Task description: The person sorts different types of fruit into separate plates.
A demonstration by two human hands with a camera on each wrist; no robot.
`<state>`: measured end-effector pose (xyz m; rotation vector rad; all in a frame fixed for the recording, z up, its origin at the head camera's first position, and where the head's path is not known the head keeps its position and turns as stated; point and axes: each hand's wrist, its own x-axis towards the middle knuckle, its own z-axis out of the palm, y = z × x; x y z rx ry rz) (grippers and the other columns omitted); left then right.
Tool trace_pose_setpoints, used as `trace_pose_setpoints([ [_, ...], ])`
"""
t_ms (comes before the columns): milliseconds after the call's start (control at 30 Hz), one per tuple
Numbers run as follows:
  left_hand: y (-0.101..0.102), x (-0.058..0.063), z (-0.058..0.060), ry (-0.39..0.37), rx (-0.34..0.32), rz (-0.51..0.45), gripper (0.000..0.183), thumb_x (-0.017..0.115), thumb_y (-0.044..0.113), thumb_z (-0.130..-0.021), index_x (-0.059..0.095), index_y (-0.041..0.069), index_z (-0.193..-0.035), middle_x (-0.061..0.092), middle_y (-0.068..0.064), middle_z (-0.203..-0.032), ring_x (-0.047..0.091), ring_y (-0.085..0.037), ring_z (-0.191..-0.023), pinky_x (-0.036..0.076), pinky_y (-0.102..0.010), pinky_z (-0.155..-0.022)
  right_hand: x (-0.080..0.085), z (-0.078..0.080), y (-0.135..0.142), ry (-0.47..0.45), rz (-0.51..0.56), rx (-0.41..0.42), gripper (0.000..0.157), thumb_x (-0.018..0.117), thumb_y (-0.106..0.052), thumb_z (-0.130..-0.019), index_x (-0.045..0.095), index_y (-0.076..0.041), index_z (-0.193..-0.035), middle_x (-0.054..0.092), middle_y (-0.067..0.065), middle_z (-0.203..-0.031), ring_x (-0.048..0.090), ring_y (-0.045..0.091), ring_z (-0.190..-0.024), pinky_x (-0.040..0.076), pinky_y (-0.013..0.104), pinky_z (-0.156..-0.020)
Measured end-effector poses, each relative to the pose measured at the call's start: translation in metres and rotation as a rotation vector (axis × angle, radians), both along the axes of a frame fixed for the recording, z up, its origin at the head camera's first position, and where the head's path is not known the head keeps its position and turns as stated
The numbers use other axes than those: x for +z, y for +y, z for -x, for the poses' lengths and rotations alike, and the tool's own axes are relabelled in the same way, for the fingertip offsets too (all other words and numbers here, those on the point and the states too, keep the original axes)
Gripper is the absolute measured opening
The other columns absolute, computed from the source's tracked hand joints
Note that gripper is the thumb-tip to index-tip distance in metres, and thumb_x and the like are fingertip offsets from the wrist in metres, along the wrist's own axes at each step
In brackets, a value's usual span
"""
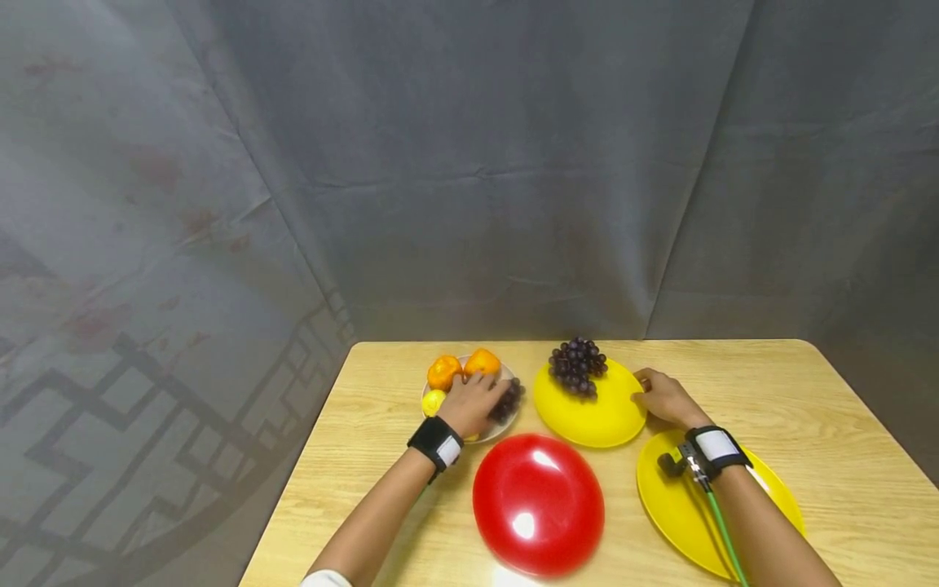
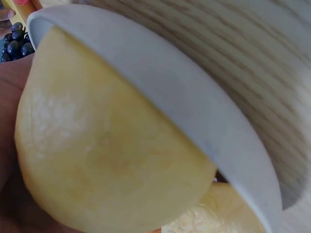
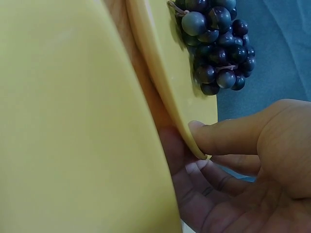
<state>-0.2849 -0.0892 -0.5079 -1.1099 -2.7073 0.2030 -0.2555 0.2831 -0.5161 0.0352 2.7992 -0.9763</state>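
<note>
— Closest to us is that right forearm [image 1: 766,522], stretched across the near yellow plate [image 1: 685,522]. See the green cable [image 1: 721,526] running down from its wristband [image 1: 717,447]?

— I do. And the right hand [image 1: 663,397] beyond it?

— Pinching the right edge of the far yellow plate [image 1: 605,420]: thumb [image 3: 221,136] on the upper face of the rim, fingers underneath.

— What's on that plate?

— One bunch of dark grapes [image 1: 577,367], lying toward the back, away from the thumb.

— Now the left hand [image 1: 473,403]. Is it gripping anything?

— I can't tell. It's reaching down into the white bowl [image 2: 160,73], over the fruit, and its own back hides the fingertips. A second bunch of grapes [image 1: 509,401] shows just beside it, at the bowl's right side.

— What else is in there?

— Two orange fruits [image 1: 444,372] at the back and a small yellow fruit [image 1: 434,402] at the left. From the left wrist you'd see a big pale yellow fruit [image 2: 107,126] close by the palm, against the bowl wall.

— And the red plate [image 1: 539,522]?

— On the wooden table [image 1: 844,424], between the two forearms, nearer to us than the bowl.
</note>
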Motion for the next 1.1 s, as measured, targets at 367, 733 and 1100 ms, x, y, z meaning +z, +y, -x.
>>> trace_pose_setpoints([
  [367,0.006,0.001,0.004,0.012,0.002,-0.024,0.068,0.078,0.026,-0.077,0.045,0.023,-0.136,0.062,-0.007,-0.120,0.054,-0.025,-0.106,0.049,-0.050,-0.080,0.000,0.000,0.000,0.006,0.006,-0.006,0.050,0.055,-0.011,-0.094,0.039,0.014,-0.134,0.049,0.033,-0.116,0.048,0.039,-0.096,0.047,0.051,-0.083],
  [733,0.008,0.005,0.008,0.061,0.016,-0.100,0.054,0.073,0.018,-0.081,0.046,0.019,-0.127,0.060,-0.006,-0.115,0.051,-0.024,-0.104,0.052,-0.048,-0.079,-0.001,-0.001,-0.001,0.005,0.003,-0.015,0.050,0.056,-0.012,-0.093,0.040,0.013,-0.133,0.049,0.032,-0.113,0.048,0.038,-0.095,0.046,0.051,-0.083],
  [1100,0.012,0.035,0.007,0.075,0.030,-0.151,0.062,0.075,0.028,-0.082,0.044,0.018,-0.134,0.054,-0.007,-0.110,0.046,-0.025,-0.105,0.046,-0.045,-0.079,-0.004,0.001,0.006,0.033,0.012,-0.001,0.049,0.056,-0.011,-0.093,0.040,0.014,-0.133,0.049,0.034,-0.115,0.049,0.038,-0.095,0.047,0.049,-0.080],
])
